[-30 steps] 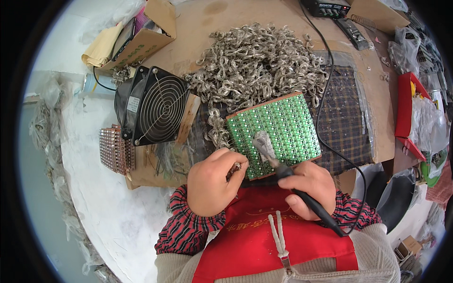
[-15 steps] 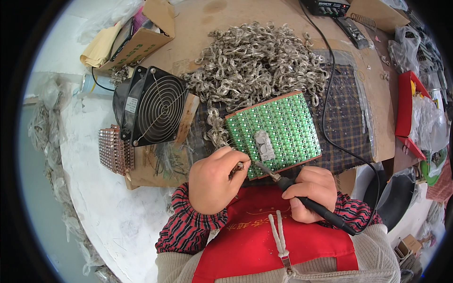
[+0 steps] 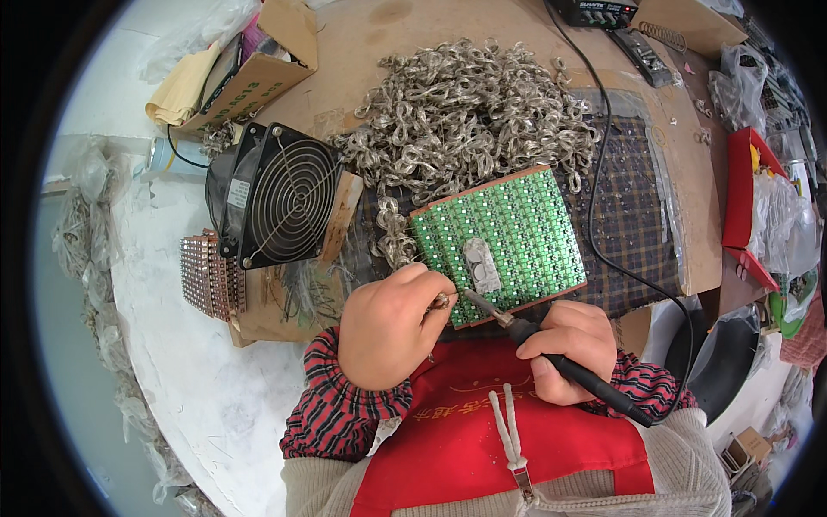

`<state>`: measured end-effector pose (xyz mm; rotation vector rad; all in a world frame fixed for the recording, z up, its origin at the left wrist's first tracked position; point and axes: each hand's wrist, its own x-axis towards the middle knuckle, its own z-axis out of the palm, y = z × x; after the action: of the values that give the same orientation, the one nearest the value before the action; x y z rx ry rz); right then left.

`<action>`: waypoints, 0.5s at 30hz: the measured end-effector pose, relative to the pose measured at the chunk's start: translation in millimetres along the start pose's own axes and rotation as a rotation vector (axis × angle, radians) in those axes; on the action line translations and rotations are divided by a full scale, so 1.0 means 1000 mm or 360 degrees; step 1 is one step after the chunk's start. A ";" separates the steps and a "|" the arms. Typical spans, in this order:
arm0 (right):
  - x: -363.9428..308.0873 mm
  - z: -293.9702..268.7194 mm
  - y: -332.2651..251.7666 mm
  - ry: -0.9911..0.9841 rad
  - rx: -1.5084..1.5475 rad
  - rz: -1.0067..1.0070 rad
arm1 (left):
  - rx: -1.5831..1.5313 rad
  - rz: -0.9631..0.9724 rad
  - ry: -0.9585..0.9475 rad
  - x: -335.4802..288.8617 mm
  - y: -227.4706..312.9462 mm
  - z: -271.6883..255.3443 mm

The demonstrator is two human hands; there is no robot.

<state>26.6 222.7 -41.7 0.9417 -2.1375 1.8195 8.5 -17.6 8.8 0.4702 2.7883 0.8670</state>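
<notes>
My right hand (image 3: 568,351) is closed round the black handle of a soldering iron (image 3: 594,383), whose metal tip points left onto the near left part of a green circuit board panel (image 3: 534,224). Closed in a pinch, my left hand (image 3: 392,323) grips a coiled bundle of thin wire (image 3: 439,302) at the panel's near left edge; the wire end by the iron's tip is too small to make out. On the panel lies a small grey metal piece (image 3: 481,265) with round hollows. Wire bundles (image 3: 394,233) lie just beyond my left hand.
Behind the panel a large heap of looped wire bundles (image 3: 474,112) covers the cardboard. A black fan (image 3: 293,198) stands at left, beside a stack of brownish boards (image 3: 211,271). The iron's cable (image 3: 594,198) runs along the right, near a red box (image 3: 745,207).
The soldering iron and both hands stay almost in place. My left hand and wrist have shifted very slightly left.
</notes>
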 end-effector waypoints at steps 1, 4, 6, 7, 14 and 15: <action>0.001 0.000 0.000 -0.0003 -0.0008 0.0004 | -0.0003 -0.0001 -0.0016 0.001 0.000 -0.001; 0.003 0.002 -0.001 -0.0002 -0.0004 0.0019 | 0.0025 0.0037 -0.0024 0.003 0.001 -0.003; 0.004 0.003 -0.001 -0.0002 -0.0004 0.0021 | 0.0043 0.0062 -0.0045 0.004 0.001 -0.004; 0.005 0.003 -0.001 -0.0003 -0.0009 0.0019 | 0.0043 0.0064 -0.0060 0.005 0.001 -0.005; 0.005 -0.001 0.000 -0.0024 -0.0008 0.0004 | 0.0136 0.0157 -0.0129 0.011 0.000 -0.008; 0.005 -0.001 0.000 -0.0015 0.0003 -0.0008 | 0.0136 0.0144 -0.0145 0.011 -0.001 -0.009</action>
<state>22.5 222.1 -38.9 0.9570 -2.1374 1.8188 -4.6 -18.7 14.5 0.6380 2.7469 0.7268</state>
